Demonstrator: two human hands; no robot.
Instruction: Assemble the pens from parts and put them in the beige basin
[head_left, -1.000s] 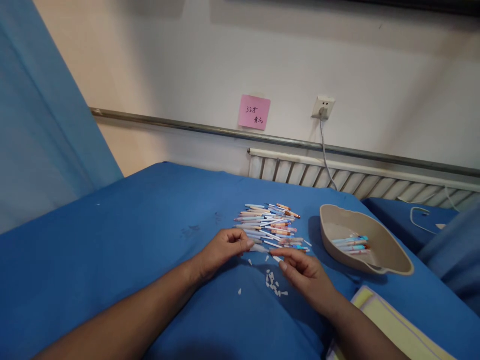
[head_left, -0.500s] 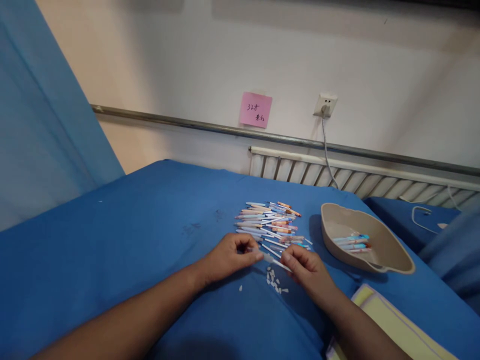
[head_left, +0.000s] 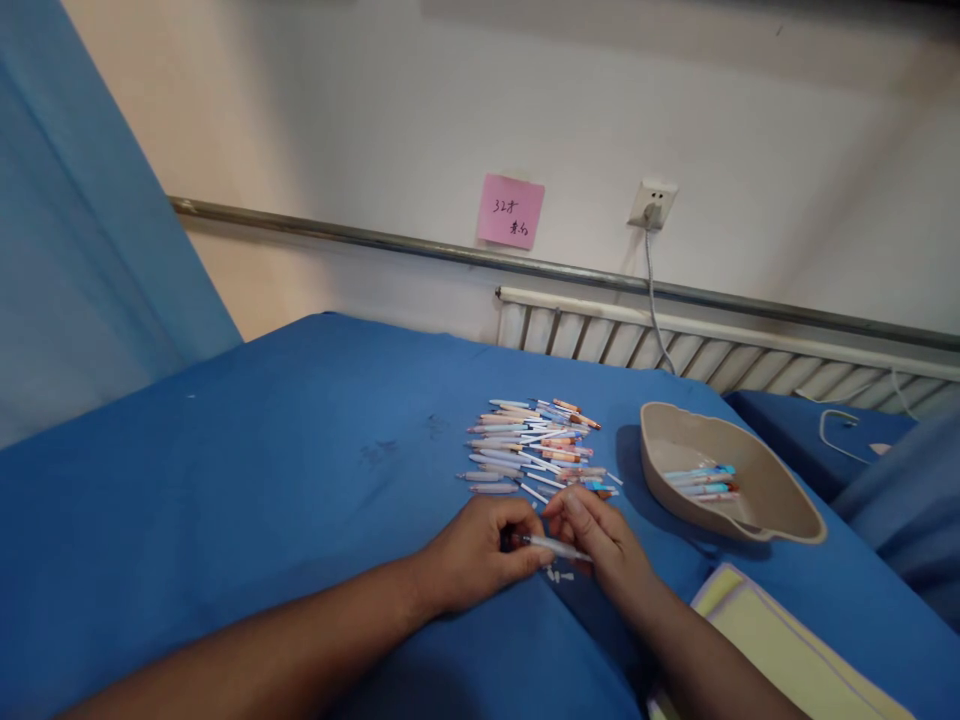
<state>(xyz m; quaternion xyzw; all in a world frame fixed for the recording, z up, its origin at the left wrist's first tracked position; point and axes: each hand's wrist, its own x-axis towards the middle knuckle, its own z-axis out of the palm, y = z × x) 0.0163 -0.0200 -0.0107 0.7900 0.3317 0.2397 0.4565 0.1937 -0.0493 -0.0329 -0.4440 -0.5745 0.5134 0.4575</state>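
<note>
Blue surface point(head_left: 337, 430) is carrying a pen pile point(head_left: 499, 444) nearer its right edge. Left hand point(head_left: 484, 545) is pinching a whitish pen point(head_left: 559, 547) well in from the far edge; right hand point(head_left: 604, 535) is meeting its other end, grip unclear. Risk: loose pinch dropping it, scattering white bits point(head_left: 559, 575) below.

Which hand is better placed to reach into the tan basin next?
Probably the right hand: it is nearer the tan basin, while the left hand would have to pass the right.

Dim light, soft shadows, perhaps slight blur
</note>
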